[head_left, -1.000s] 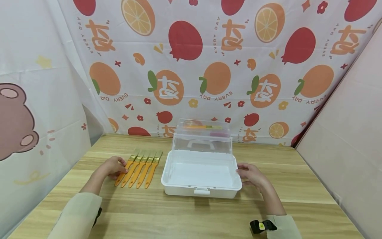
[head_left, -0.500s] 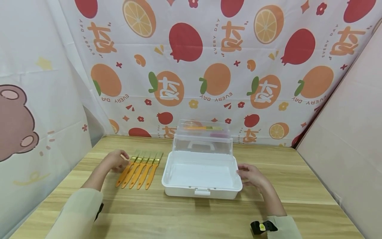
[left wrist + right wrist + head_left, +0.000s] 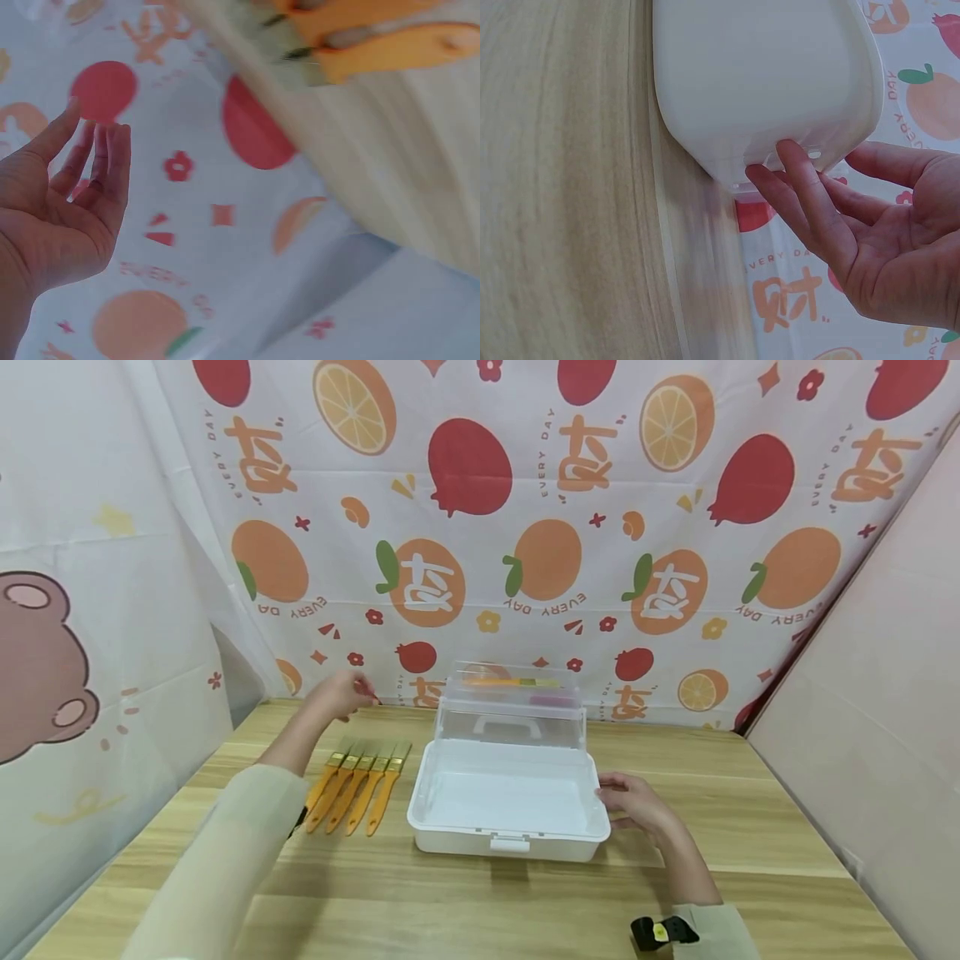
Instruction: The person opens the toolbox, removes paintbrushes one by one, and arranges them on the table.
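In the head view my left hand (image 3: 341, 695) is raised beyond the brushes, near the table's back edge. The left wrist view shows it empty, fingers loosely bent. Several paintbrushes (image 3: 362, 785) with orange handles lie side by side, bristles pointing away; my left sleeve passes close to the leftmost one. A white plastic box (image 3: 465, 842) stands with its clear lid (image 3: 525, 724) raised and its inside bare. My right hand (image 3: 637, 802) touches the box's right side. In the right wrist view its fingertips (image 3: 786, 147) rest on the outer wall, with the thumb near the rim.
Another orange-handled brush (image 3: 495, 682) and a pinkish patch show through the raised lid. A fruit-printed cloth (image 3: 480, 568) hangs right behind the wooden table (image 3: 450, 910). Pale cloth walls (image 3: 885, 693) border both sides.
My left hand has lifted from beside the leftmost brush and moved up and to the right, toward the back of the table. The right hand, box and brushes stay put.
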`<action>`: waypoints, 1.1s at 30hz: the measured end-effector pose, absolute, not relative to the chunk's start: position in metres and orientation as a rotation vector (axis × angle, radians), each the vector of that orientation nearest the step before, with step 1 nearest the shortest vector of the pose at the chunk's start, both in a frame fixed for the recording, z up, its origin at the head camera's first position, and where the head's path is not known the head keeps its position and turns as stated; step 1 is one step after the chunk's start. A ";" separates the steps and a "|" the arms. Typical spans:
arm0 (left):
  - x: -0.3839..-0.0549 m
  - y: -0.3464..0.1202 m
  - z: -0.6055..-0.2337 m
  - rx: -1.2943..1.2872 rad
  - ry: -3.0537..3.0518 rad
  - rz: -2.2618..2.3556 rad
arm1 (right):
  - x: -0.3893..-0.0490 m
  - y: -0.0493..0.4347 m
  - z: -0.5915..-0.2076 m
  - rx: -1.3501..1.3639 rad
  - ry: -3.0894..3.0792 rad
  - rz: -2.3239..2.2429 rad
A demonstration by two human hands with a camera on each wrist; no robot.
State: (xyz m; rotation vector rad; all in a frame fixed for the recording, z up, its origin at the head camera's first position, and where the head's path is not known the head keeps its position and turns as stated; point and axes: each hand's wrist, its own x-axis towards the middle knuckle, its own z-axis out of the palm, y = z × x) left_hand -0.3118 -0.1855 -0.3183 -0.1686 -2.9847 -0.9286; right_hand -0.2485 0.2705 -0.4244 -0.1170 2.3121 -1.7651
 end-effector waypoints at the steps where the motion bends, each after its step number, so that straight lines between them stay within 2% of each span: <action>1: -0.315 -0.179 -0.313 -0.170 -2.979 -0.911 | -0.249 0.271 -0.424 -0.121 2.313 -1.762; 15: -0.365 -0.099 -0.283 -0.432 -2.890 -0.629 | -0.250 0.273 -0.425 -0.157 2.304 -1.773; 23: -0.386 -0.058 -0.290 -0.558 -2.909 -0.515 | -0.250 0.271 -0.424 -0.149 2.298 -1.782; 33: -0.413 -0.020 -0.317 -0.742 -2.881 -0.486 | -0.252 0.271 -0.424 -0.141 2.298 -1.783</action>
